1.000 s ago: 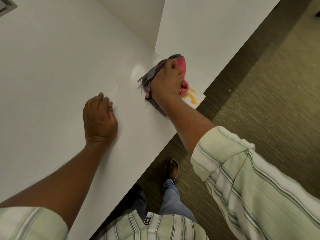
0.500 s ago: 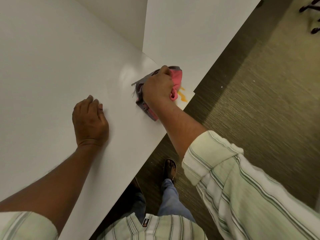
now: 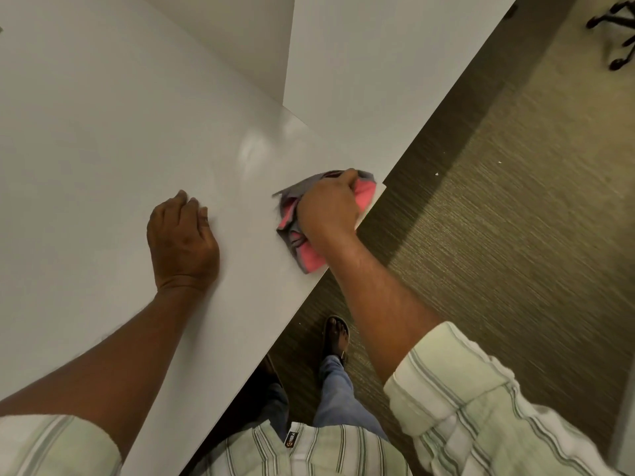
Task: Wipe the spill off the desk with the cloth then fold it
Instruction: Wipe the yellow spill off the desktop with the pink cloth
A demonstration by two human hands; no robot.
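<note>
A bunched pink and grey cloth (image 3: 311,259) lies at the right corner of the white desk (image 3: 103,139), close to the desk's edge. My right hand (image 3: 328,209) presses down on the cloth and grips it. No orange spill shows around the cloth; whatever lies under it is hidden. My left hand (image 3: 182,242) rests palm down on the desk to the left of the cloth, fingers together, holding nothing.
A white partition panel (image 3: 378,53) stands upright behind the desk corner. Dark carpet (image 3: 498,218) lies to the right, with a chair's black wheeled base (image 3: 615,36) at the top right. My sandalled foot (image 3: 336,334) stands below the desk edge.
My right hand has swept the cloth toward the desk corner, over the orange spill that showed beside it before. The spill no longer shows. My left hand has stayed flat on the desk.
</note>
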